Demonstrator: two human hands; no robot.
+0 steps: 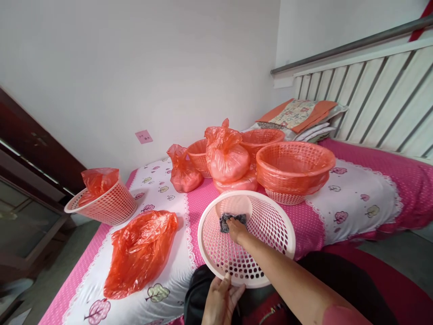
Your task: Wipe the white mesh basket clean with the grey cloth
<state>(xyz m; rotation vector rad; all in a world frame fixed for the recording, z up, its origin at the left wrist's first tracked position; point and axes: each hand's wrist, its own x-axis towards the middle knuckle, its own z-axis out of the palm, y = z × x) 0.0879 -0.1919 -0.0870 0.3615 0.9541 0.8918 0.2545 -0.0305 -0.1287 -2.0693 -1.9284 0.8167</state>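
Observation:
A pale pink plastic basket (pixel 270 208) with a perforated wall is tilted toward me over my lap. My left hand (pixel 221 295) grips its near rim, thumb on the inside edge. Inside, my right hand (pixel 237 229) presses a dark grey cloth (pixel 233 221) against the basket's wall near its solid bottom, fingers closed on the cloth. To the left, a crumpled red plastic bag (pixel 142 253) lies on the bedspread, apart from both hands.
Beyond the basket stand tied red bags (pixel 228 158) and a basket lined with red plastic (pixel 294 174). Another pink basket (pixel 115 203) holding a red bag sits at the bed's left edge. Folded bedding (pixel 301 113) is stacked by the white headboard (pixel 382 90).

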